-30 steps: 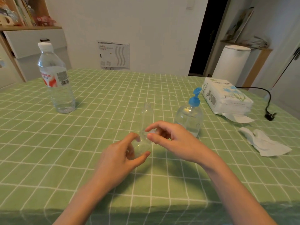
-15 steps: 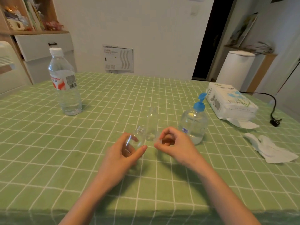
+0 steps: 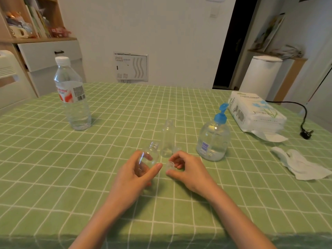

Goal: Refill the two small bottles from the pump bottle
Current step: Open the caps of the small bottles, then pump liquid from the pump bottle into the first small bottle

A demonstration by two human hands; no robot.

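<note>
Grip, left hand (image 3: 133, 177): fingers and thumb curled round the squat small bottle (image 3: 150, 156), whose neck is bare and open and leans slightly away from the person; whether its base rests on the green checked tablecloth (image 3: 53, 177) cannot be told

Grip, right hand (image 3: 188, 171): thumb and forefinger pinching a small clear cap (image 3: 169, 165), just beside the left thumb tip and off the neck

Item, tall small bottle (image 3: 168, 139): upright, uncapped, apparently empty, just beyond both hands

Item, pump bottle (image 3: 213, 141): upright to the right of the tall one, clear liquid low inside, blue pump head (image 3: 220, 116) with its nozzle turned away from the small bottles

Other stock: water bottle (image 3: 72, 97) far left, capped; tissue pack (image 3: 255, 114) far right; crumpled tissue (image 3: 301, 164) near it; plug (image 3: 305, 133) on its cord

Stage, judged: both small bottles are open and nothing has been dispensed yet

Hazards, judged:
- Cap is clear and light; set down carelessly, it may roll and be hard to spot on the cloth
- Tall bottle is narrow-based and sits in the path of a reach to the pump — a brushing wrist could topple it
- Necks are narrow; unless one is held right under the nozzle, liquid lands on the cloth
- Pressing the pump needs a free hand — the right must shed its cap first
</note>
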